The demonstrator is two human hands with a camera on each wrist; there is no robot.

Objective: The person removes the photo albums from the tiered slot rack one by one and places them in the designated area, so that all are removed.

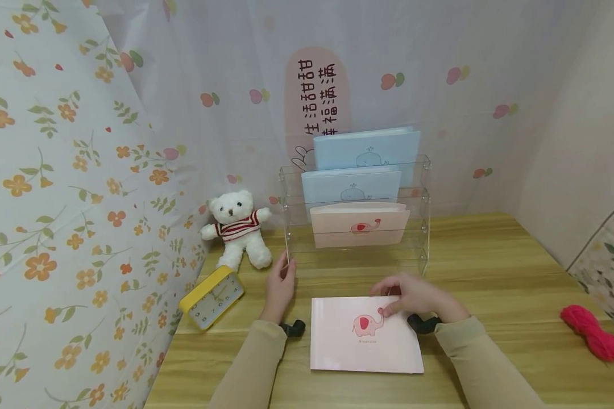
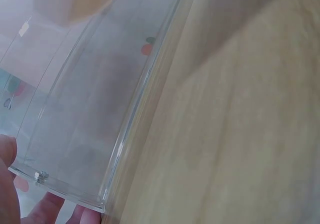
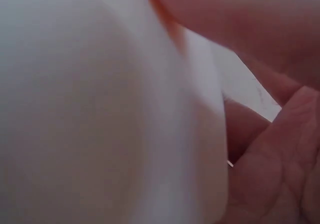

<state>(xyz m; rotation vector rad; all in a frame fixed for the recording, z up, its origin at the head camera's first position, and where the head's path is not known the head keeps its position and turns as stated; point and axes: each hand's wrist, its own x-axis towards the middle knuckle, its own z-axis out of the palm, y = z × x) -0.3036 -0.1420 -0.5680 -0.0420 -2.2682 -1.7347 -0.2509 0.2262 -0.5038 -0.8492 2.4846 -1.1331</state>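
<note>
A pink booklet (image 1: 343, 341) with a red-eared elephant on its cover is in front of the clear acrylic rack (image 1: 423, 244). My right hand (image 1: 414, 296) holds it near its upper right, thumb on the cover and other fingers behind. The right wrist view shows the booklet's pale surface (image 3: 100, 109) blurred and close. My left hand (image 1: 279, 289) grips the rack's lower left side; in the left wrist view the thumb and fingers (image 2: 47, 209) lie on opposite sides of the clear panel. Another pink elephant booklet (image 1: 332, 230) and two blue whale booklets (image 1: 332, 153) stand in the rack's tiers.
Left of the rack, a white teddy bear (image 1: 245, 245) in a striped top sits behind a yellow clock (image 1: 212, 295). A bundle of bright pink yarn (image 1: 593, 334) lies at the right of the wooden table (image 1: 501, 284). Patterned curtains hang behind and at the sides.
</note>
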